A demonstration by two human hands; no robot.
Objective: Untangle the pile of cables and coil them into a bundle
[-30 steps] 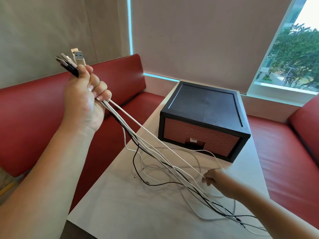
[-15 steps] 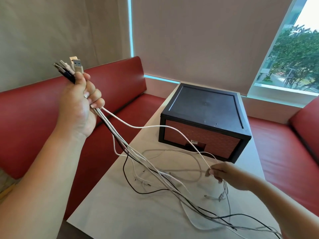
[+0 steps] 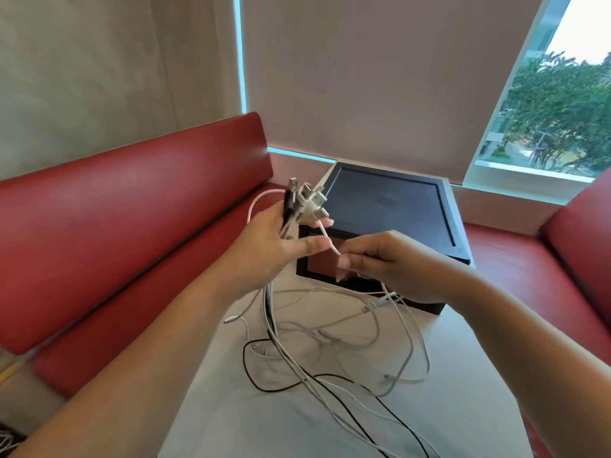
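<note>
White table (image 3: 248, 424) between red benches (image 3: 132, 209) carries loose cables (image 3: 330, 342).

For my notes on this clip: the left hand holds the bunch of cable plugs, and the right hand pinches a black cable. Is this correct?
Not quite: in the head view the cable pinched by the right hand is white, not black. The left hand does hold the bunch of plugs.

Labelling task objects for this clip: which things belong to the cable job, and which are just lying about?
In the job: left hand gripping the plug ends; right hand pinching a white cable; loose cables trailing to the table.
Lying about: black box; red bench.
</note>
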